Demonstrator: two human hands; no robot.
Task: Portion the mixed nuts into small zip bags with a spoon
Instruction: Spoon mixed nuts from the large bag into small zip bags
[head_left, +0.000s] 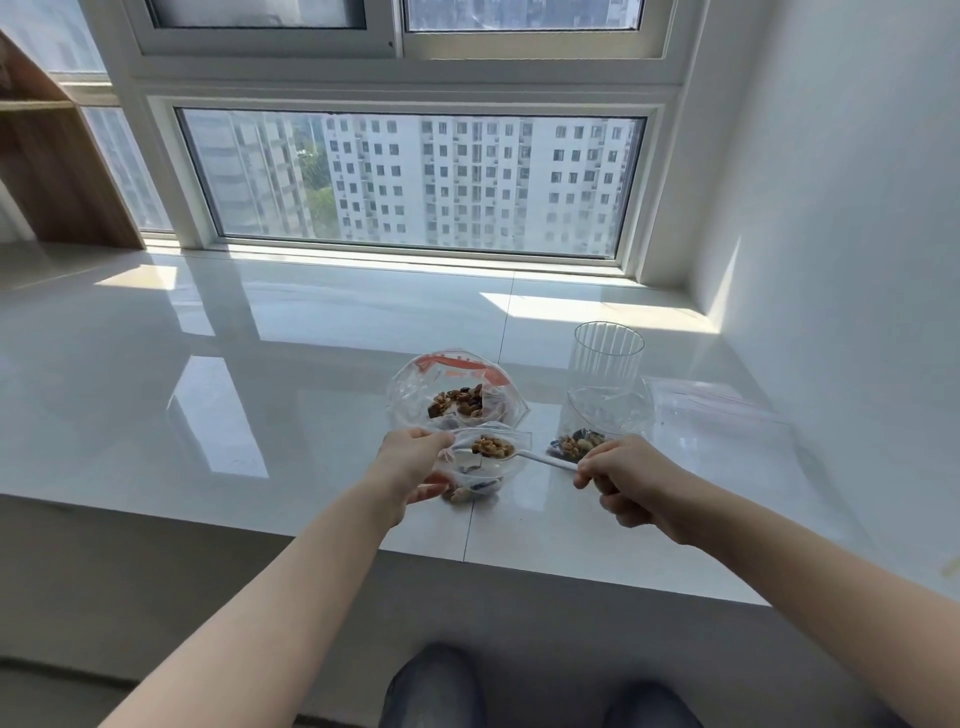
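The left hand (410, 467) curls around the mouth of a small zip bag (480, 470), pinching its rim so the opening gapes; a few nuts lie in the bag's bottom, just beside the palm. The right hand (631, 480) grips the handle of a white spoon (524, 455), fingers folded round it, and the spoon's bowl, heaped with mixed nuts (492, 446), sits over the bag's opening between the two hands. Just beyond the left hand lies the large bag of nuts (457, 392) with a red strip. Just beyond the right hand a filled small bag (597, 423) leans against a clear ribbed cup (607, 351). Farther right of that hand, empty zip bags (722, 421) lie flat on the glossy white sill (260, 415).
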